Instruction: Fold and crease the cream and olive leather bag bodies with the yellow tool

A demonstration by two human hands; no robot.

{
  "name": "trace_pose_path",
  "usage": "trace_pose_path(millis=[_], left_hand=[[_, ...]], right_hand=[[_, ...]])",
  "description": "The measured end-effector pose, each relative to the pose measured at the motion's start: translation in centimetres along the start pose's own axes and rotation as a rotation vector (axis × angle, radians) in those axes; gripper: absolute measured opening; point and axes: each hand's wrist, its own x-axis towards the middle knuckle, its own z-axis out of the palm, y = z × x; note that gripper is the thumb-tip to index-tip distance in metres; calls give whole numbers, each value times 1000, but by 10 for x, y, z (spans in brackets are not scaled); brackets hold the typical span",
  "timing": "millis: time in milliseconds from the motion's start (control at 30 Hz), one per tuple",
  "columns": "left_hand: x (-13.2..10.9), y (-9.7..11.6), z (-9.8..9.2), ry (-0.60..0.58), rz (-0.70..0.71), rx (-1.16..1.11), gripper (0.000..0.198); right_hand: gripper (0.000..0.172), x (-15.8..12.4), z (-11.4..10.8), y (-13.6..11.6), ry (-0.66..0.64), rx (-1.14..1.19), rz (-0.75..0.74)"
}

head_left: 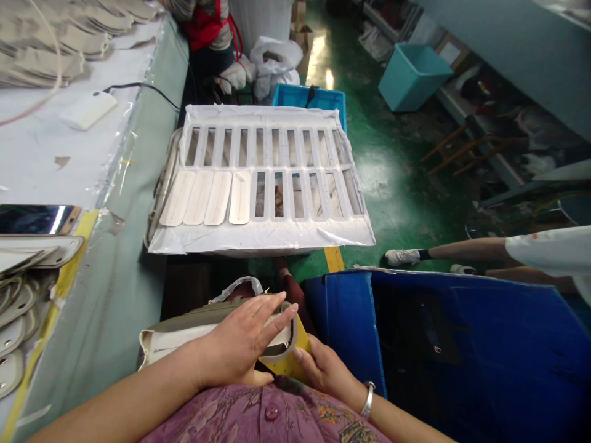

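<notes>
From afar I see the right hand (327,368) gripping the yellow piece (302,342) before the purple shirt (240,413), the left hand (244,339) over it, fingers extended; probably adjusting, next needing steady support

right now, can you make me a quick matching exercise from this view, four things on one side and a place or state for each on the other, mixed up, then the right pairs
Things
1. left hand
2. right hand
3. four white strips
4. teal bin

Places and states
A. on the green floor
B. silver bracelet at the wrist, thumb against the yellow piece
C. fingers outstretched, back of it towards the camera
D. side by side on the slotted white rack

Right pairs: 1-C, 2-B, 3-D, 4-A
</notes>
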Motion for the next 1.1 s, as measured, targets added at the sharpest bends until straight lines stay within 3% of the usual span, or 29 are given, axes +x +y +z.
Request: trace_pose_path(millis=[267, 567, 667, 800, 867, 933, 1000, 1100], left_hand=[[4, -7, 11, 43, -13, 48, 107], [6, -9, 10, 55, -23, 72, 99], [9, -11, 10, 60, -36, 53, 99], [7, -4, 10, 71, -70, 66, 97], [1, 3, 12, 97, -109, 107, 95], [-6, 12, 16, 133, -144, 162, 98], [-10, 21, 22, 170, -191, 216, 102], [-10, 31, 28, 204, -288, 262, 98]], right_hand=[[49, 4, 4, -1, 20, -1, 23], [47, 21, -4, -13, 19, -66, 41], [45, 26, -4, -16, 75, -62, 15], [42, 6, -18, -28, 19, 199, 146], [40, -15, -29, -36, 91, 342, 182], [33, -33, -34, -44, 288, 472, 63], [27, -40, -28, -51, 446, 634, -152], [21, -27, -3, -60, 526, 810, -359]])
